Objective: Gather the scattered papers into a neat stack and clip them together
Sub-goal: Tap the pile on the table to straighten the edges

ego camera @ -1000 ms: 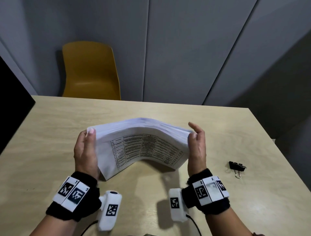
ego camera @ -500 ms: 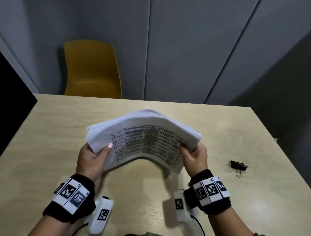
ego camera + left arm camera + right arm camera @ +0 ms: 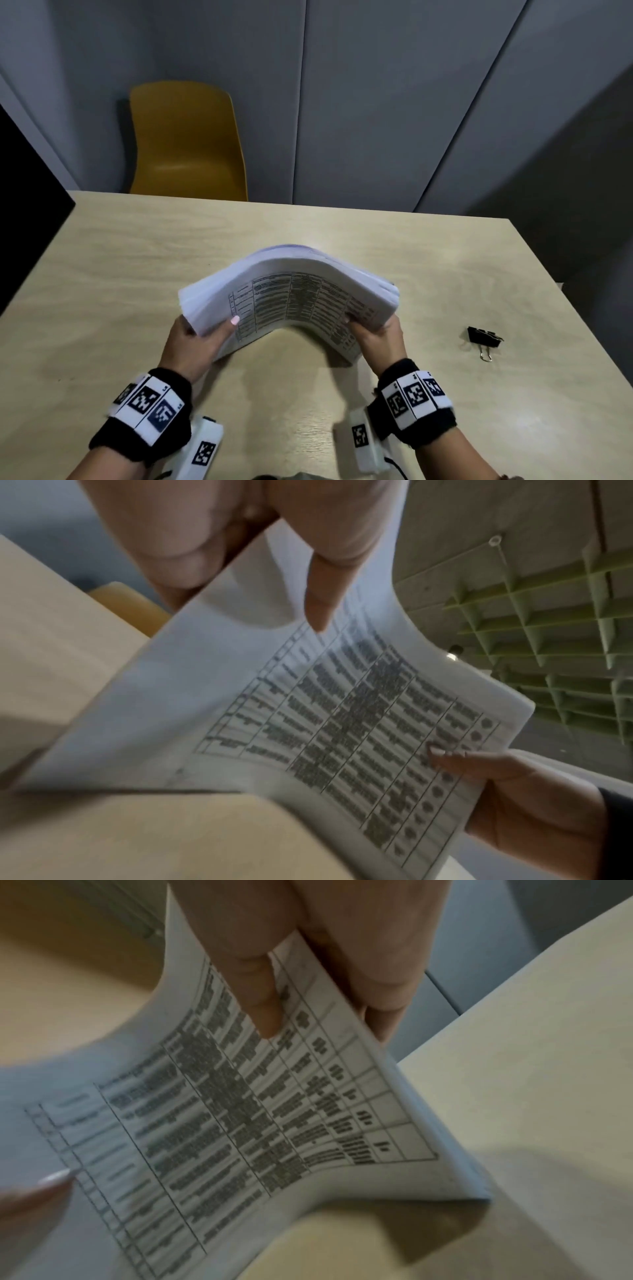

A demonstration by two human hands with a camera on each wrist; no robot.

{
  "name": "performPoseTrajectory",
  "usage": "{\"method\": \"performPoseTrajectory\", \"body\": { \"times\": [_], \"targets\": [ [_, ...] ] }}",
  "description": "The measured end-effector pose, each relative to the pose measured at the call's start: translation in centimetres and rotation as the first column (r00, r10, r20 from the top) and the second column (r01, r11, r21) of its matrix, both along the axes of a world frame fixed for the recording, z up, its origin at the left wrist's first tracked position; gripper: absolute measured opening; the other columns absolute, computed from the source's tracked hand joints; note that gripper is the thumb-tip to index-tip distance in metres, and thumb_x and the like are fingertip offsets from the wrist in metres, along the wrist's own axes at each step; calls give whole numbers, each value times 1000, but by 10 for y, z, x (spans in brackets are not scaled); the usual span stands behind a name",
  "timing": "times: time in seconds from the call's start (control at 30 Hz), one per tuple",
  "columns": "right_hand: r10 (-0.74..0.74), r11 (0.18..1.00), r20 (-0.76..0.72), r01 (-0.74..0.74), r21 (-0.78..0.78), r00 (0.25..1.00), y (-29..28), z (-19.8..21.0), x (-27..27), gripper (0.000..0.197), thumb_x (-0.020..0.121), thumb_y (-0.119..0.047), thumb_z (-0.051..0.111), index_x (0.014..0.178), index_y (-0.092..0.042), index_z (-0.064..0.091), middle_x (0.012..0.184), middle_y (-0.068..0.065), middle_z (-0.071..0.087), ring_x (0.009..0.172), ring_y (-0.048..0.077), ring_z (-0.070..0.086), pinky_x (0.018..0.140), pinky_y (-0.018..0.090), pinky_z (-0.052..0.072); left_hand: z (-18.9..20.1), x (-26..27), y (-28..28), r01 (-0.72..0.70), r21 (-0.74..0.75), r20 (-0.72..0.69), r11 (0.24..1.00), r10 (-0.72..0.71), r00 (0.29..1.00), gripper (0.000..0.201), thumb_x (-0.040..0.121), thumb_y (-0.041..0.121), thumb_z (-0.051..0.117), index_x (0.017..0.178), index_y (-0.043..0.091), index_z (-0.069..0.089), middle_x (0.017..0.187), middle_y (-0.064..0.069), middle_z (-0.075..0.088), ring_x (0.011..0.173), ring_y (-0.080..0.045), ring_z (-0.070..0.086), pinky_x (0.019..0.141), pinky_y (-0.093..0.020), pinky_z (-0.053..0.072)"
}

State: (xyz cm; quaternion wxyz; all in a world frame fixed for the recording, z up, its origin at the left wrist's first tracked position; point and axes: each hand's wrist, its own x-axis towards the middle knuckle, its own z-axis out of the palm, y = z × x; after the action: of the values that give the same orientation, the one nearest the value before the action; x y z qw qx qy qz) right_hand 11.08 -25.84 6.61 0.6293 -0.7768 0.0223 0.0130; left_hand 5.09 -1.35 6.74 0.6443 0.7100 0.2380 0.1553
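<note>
A thick stack of white papers point(image 3: 291, 294) with a printed table on the near sheet arches upward above the wooden table point(image 3: 137, 260). My left hand point(image 3: 197, 337) grips its left end, thumb on the printed sheet. My right hand point(image 3: 375, 337) grips its right end the same way. The left wrist view shows the papers point(image 3: 342, 723) bowed between my left hand point(image 3: 318, 593) and my right hand point(image 3: 496, 772). In the right wrist view my right hand point(image 3: 270, 996) pinches the papers point(image 3: 240, 1110). A black binder clip point(image 3: 483, 338) lies on the table to the right, apart from both hands.
A yellow chair point(image 3: 186, 144) stands behind the table's far edge. Grey wall panels rise beyond it. A dark panel point(image 3: 24, 212) borders the table's left side. The table's right edge point(image 3: 582, 308) runs close past the clip.
Both hands shifted from pressing the stack's side edges to gripping its ends with thumbs on the printed sheet. The stack was lifted slightly and stays bowed upward.
</note>
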Motion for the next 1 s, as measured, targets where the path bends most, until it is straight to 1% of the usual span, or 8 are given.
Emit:
{"method": "performPoseTrajectory", "body": {
  "times": [0.23, 0.43, 0.53, 0.63, 0.73, 0.8, 0.87, 1.0],
  "targets": [
    [-36, 999, 6, 36, 30, 999, 4, 1, -3, 34, 76, 9, 67, 86, -24, 65, 87, 2, 68, 88, 24, 64, 83, 42, 54, -1, 0, 2, -50, 4, -6, 999, 50, 999, 26, 77, 11, 73, 99, 5, 63, 99, -8, 65, 92, -23, 62, 74, -19, 48],
    [-82, 993, -103, 72, -91, 991, 5, -2, -6, 20, 75, 4, 67, 93, -3, 67, 86, 11, 67, 88, 29, 64, 81, 43, 55, -3, -4, -2, 7, -21, -51, 1000, -8, 999, 12, 81, 12, 69, 73, 18, 63, 52, 18, 65, 81, -22, 70, 70, -28, 53],
    [-196, 973, -20, 192, -127, 980, 7, 0, -1, 47, 75, -5, 70, 118, -12, 54, 108, 7, 63, 104, 26, 59, 90, 41, 51, -2, -3, 0, -1, -80, -21, 997, -1, 1000, 14, 70, 25, 78, 68, 17, 67, 60, 14, 70, 80, -26, 67, 85, -46, 54],
    [-326, 939, 2, 324, -115, 945, 7, 0, 3, 95, 71, -18, 79, 144, -19, 19, 142, 13, 35, 130, 26, 37, 109, 45, 33, 1, -3, -6, -40, -239, 28, 970, 48, 998, 10, 80, 11, 70, 79, 19, 64, 70, 14, 71, 75, -6, 69, 81, -29, 54],
    [-198, 888, -325, 310, 341, 925, 10, 7, 2, 107, 63, -15, 84, 145, -25, 16, 129, 14, 48, 112, 28, 56, 90, 43, 50, 6, -1, -15, 69, -416, 115, 907, -23, 993, 30, 73, 19, 73, 101, 16, 65, 104, 0, 72, 97, -15, 68, 97, -45, 47],
    [130, 640, -419, 247, 728, 899, 13, 10, 1, 98, 43, -21, 92, 129, -14, 45, 111, 15, 65, 93, 29, 67, 73, 42, 57, 3, 2, -18, 135, -533, 155, 835, -60, 986, 74, 49, 39, 88, 114, 13, 63, 117, -5, 68, 107, -22, 64, 95, -45, 50],
    [265, 489, -349, 187, 852, 899, 11, 12, 2, 87, 35, -18, 94, 113, -5, 56, 102, 19, 67, 90, 33, 67, 72, 47, 57, -2, 5, -25, 139, -555, 136, 820, -76, 988, 93, 28, 51, 91, 110, 14, 67, 112, -2, 70, 103, -19, 65, 92, -39, 52],
    [167, 581, -191, 60, 812, 967, -4, 26, 12, 33, 67, -4, 71, 97, -1, 60, 79, 11, 73, 73, 24, 71, 64, 37, 58, -2, 4, -18, 250, -569, 172, 783, -184, 968, 70, 34, 43, 92, 96, 15, 73, 91, -2, 75, 85, -17, 71, 78, -37, 58]
  ]
}}
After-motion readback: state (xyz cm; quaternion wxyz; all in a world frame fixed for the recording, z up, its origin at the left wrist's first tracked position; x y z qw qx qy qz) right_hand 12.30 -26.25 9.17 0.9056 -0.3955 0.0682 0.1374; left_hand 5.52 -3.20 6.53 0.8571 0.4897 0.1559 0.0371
